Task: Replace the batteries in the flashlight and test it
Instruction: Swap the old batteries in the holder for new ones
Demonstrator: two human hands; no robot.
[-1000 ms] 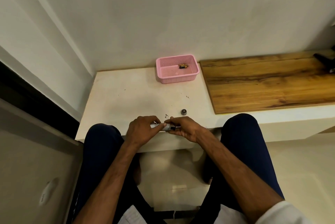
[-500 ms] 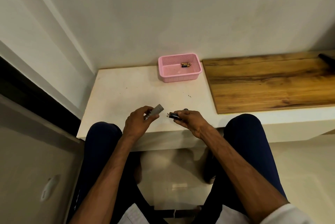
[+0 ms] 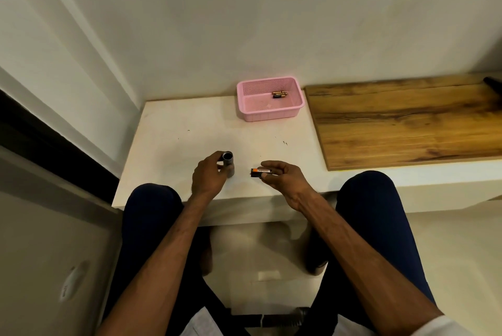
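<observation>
**Materials and finishes, quick pass**

Your flashlight tube (image 3: 227, 163), lower centre: looks like grey metal, dull satin, smooth, dark inside the open mouth. Your battery (image 3: 261, 171), just right of it: glossy wrap, orange and black with a pale label. Basket (image 3: 269, 115), upper centre: pink plastic, perforated mesh walls, slight sheen. Spare batteries (image 3: 279, 94) inside it: shiny gold-and-black wraps. Counter (image 3: 176, 140): white, matt, smooth, a few dark specks. Board (image 3: 407, 123), right: brown wood, strong grain, low sheen. Wall (image 3: 244, 23): matt paint. Your trousers (image 3: 152, 213): dark blue cloth, matt. Floor (image 3: 448, 240): pale, glossy.
</observation>
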